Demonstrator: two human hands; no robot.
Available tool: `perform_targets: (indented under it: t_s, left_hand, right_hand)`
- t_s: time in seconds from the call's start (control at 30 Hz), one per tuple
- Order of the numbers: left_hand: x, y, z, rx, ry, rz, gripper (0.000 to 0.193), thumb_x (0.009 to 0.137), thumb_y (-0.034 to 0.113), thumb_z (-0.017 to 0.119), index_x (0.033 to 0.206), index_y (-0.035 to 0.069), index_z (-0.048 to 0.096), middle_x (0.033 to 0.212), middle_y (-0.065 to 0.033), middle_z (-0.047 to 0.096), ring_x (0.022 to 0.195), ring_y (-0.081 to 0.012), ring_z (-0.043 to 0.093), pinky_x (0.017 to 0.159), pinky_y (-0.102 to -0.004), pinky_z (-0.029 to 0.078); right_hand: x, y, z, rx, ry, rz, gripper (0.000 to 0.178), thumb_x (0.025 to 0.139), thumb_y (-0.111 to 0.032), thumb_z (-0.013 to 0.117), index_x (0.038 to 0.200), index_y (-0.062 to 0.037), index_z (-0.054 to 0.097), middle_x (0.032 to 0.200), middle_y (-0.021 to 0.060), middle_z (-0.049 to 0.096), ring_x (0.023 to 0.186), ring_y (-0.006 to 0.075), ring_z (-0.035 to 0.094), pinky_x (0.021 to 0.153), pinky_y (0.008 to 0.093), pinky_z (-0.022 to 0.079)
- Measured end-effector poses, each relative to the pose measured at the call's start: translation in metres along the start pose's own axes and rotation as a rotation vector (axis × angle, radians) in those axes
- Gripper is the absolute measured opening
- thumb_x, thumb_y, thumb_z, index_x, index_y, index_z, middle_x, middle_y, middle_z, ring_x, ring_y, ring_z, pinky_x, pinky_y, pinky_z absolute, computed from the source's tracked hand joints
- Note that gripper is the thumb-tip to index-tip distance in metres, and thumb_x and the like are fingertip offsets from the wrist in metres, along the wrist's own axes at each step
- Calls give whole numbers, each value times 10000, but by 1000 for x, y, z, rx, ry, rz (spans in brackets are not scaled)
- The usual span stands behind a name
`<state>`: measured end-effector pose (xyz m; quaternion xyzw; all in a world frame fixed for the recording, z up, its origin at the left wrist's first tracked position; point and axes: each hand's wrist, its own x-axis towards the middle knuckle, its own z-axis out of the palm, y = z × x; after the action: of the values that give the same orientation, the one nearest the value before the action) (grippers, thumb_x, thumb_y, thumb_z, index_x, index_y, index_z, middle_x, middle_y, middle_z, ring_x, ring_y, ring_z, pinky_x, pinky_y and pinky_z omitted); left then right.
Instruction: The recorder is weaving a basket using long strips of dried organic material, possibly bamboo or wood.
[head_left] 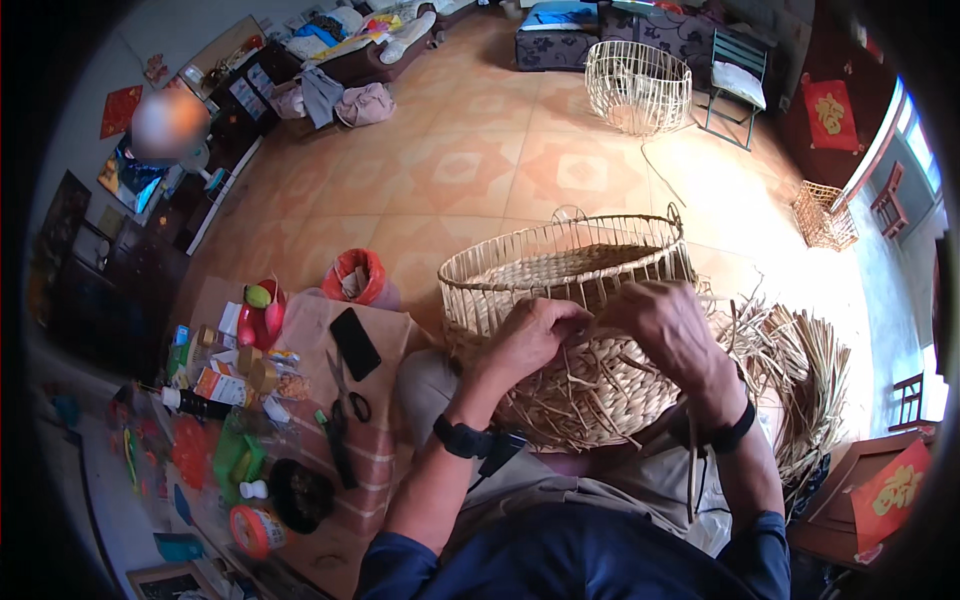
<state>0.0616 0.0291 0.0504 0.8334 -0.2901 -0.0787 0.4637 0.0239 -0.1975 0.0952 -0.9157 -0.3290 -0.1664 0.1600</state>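
Observation:
In front of me a large round basket point(615, 400) rests against my lap, its lower wall closely woven and its upper part bare upright ribs under a rim. My left hand point(540, 330) is at the near wall, thumb and fingers pinched together. Just right of it, my right hand point(665, 325) bends over the same wall with its fingers curled in. Both seem to grip a weaving strand at the edge of the woven part, though the fingers largely hide it. Loose strand ends stick out of the weave below my hands.
A heap of dry straw strands point(805, 375) lies to the right. On the left, a cloth-covered table point(375, 420) bears scissors point(348, 390), a black phone point(355, 340), jars and bottles. A red-lined bin point(357, 280) stands beyond it. Farther off are a wire-like basket frame point(638, 90) and a folding chair point(738, 85).

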Motion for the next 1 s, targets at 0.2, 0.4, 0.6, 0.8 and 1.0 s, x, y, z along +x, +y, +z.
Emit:
perform_targets:
  t_s: [0.2, 0.4, 0.6, 0.8, 1.0]
  left_hand:
    - [-5, 27, 2, 41, -54, -131, 260, 889, 164, 739, 1107, 25, 724, 947, -166, 734, 833, -291, 720, 749, -364, 543]
    - [-15, 19, 32, 185, 278, -39, 219, 875, 158, 755, 1054, 47, 698, 952, -140, 724, 850, -308, 718, 738, -405, 554]
    - [-17, 10, 49, 186, 374, 12, 164, 903, 176, 715, 1029, 84, 664, 887, -145, 684, 795, -359, 682, 675, -456, 524]
    - [-18, 14, 53, 69, 370, -14, 160, 897, 124, 713, 991, 59, 600, 878, -131, 667, 779, -363, 671, 664, -456, 518]
    - [-20, 13, 54, 50, 428, -12, 150, 919, 113, 698, 1012, 47, 600, 907, -149, 684, 808, -368, 686, 675, -456, 524]
  right_hand:
    - [-12, 30, -1, -58, -28, 70, 310, 865, -357, 695, 899, -81, 557, 773, 73, 564, 715, 267, 629, 589, 401, 463]
    - [-22, 74, -22, -228, -31, -38, 184, 880, -211, 680, 934, -76, 568, 836, 75, 574, 778, 269, 624, 661, 400, 500]
    - [-99, 213, -32, -373, 187, 229, 237, 768, -146, 776, 843, -54, 572, 766, 117, 564, 764, 361, 568, 684, 468, 449]
    - [-142, 171, -60, -405, 169, 350, 956, 615, 117, 802, 1464, -79, 411, 1522, 190, 423, 1371, 407, 445, 1115, 454, 437]
    - [-80, 1, -10, 64, 302, 556, 289, 843, 22, 710, 1124, -6, 646, 963, 135, 620, 881, 257, 634, 750, 364, 506]
